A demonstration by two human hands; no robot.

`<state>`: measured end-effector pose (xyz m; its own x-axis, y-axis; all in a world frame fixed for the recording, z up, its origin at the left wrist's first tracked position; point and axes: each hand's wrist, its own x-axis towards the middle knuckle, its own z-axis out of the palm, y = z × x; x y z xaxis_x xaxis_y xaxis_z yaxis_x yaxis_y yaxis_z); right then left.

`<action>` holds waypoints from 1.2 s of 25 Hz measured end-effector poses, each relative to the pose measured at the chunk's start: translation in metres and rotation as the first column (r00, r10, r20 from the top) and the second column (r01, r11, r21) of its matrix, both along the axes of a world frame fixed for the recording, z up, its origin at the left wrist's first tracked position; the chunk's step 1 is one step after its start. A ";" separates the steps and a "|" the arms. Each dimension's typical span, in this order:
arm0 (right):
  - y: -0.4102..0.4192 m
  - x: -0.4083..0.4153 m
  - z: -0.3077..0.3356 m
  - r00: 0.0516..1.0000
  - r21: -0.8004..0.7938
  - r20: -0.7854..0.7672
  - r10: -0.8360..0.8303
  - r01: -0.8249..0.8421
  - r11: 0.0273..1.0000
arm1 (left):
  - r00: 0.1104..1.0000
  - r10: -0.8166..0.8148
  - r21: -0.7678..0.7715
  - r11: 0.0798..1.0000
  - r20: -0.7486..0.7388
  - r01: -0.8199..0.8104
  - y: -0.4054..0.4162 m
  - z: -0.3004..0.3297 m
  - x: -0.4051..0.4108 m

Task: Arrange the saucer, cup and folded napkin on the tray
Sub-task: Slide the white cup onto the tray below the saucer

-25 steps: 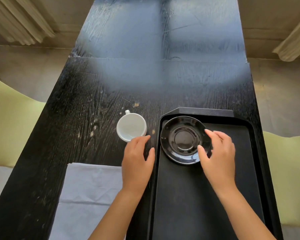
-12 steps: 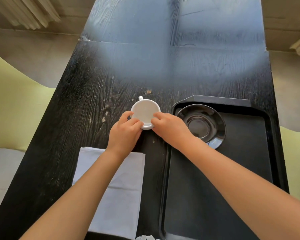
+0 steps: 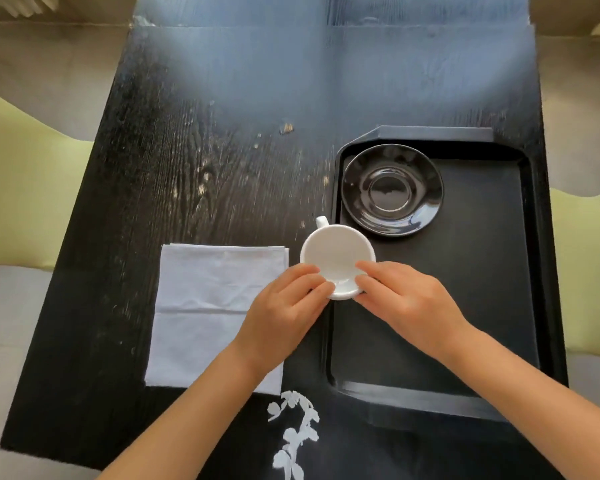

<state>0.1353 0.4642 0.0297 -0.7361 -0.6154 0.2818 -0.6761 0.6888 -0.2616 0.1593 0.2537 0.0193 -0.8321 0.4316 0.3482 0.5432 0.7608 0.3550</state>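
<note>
A white cup (image 3: pixel 333 252) with its handle pointing away from me is held over the left rim of the black tray (image 3: pixel 465 306). My left hand (image 3: pixel 284 306) grips its near left side and my right hand (image 3: pixel 406 299) grips its near right side. A glossy black saucer (image 3: pixel 392 190) lies in the tray's far left corner, just beyond the cup. A folded pale napkin (image 3: pixel 201 306) lies flat on the table left of the tray, partly under my left forearm.
The black wooden table (image 3: pixel 187 150) stretches away in front of me, with crumbs near its middle. Yellow-green chair seats (image 3: pixel 18 202) flank both long sides. My dark garment with a white floral print (image 3: pixel 295 434) shows at the near edge.
Both hands closed on the cup and carried it toward me and to the right, from the table beside the tray to above the tray's left rim. The saucer stays put.
</note>
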 end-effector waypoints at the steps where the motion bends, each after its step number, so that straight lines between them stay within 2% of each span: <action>1: 0.007 0.018 -0.002 1.000 -0.007 0.015 -0.003 0.003 1.000 | 0.999 -0.036 0.007 0.999 0.007 0.036 0.003 -0.003 0.015; 6: 0.021 0.080 -0.013 0.997 -0.006 0.066 -0.041 0.041 0.999 | 0.988 -0.146 0.017 0.989 0.045 0.146 0.010 -0.014 0.071; 9: 0.026 0.102 -0.018 0.992 -0.037 0.076 -0.101 0.104 0.994 | 0.987 -0.155 0.028 0.988 0.051 0.154 0.016 -0.020 0.087; 14: 0.035 0.121 -0.021 0.989 -0.013 0.099 -0.114 0.116 0.993 | 0.979 -0.197 0.009 0.980 0.046 0.197 0.024 -0.027 0.099; 22: 0.039 0.129 -0.023 0.987 0.013 0.095 -0.132 0.131 0.991 | 0.977 -0.203 -0.010 0.979 0.057 0.204 0.027 -0.028 0.104; 26: 0.038 0.130 -0.010 0.983 0.065 0.092 -0.162 0.156 0.986 | 0.961 -0.226 -0.084 0.967 0.159 0.241 0.025 -0.012 0.107; 30: 0.024 0.131 0.014 0.941 0.084 0.093 -0.325 0.318 0.944 | 0.969 -0.115 -0.120 0.982 0.217 0.144 0.001 0.009 0.113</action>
